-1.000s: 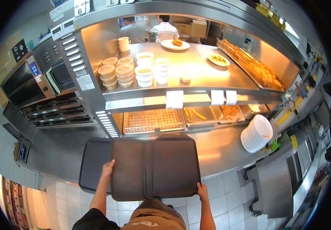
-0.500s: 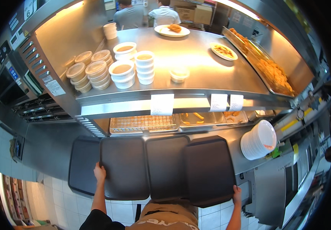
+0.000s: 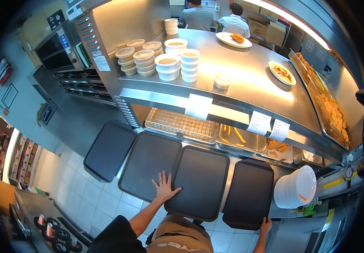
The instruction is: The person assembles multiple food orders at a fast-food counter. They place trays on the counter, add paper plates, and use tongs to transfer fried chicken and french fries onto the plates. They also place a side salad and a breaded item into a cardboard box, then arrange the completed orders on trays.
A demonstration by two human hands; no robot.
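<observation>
Several dark rectangular trays lie in a row along the steel counter's front edge. My left hand [image 3: 164, 189] is flat with spread fingers, its fingertips on the second tray from the left [image 3: 149, 158] and its thumb over the near-left corner of the third tray [image 3: 201, 181]. My right hand [image 3: 265, 226] grips the near-right corner of the rightmost tray [image 3: 248, 194]; its fingers are partly hidden. A gap separates this tray from the third. At the far left, another dark tray [image 3: 109, 149] sits apart. The trays' near edges overhang the counter.
A tall stack of white plates [image 3: 295, 187] stands right of the trays. Behind them are a wire rack [image 3: 181, 126] and a pan of fries [image 3: 242, 139]. The shelf [image 3: 249, 71] above holds lidded cups [image 3: 128, 61], ramekins [image 3: 167, 66] and plated food. Two people stand beyond.
My left hand has let go of the second tray's left edge and moved right, opening flat. The rightmost tray, formerly overlapping its neighbour, now lies apart from it. The view has turned.
</observation>
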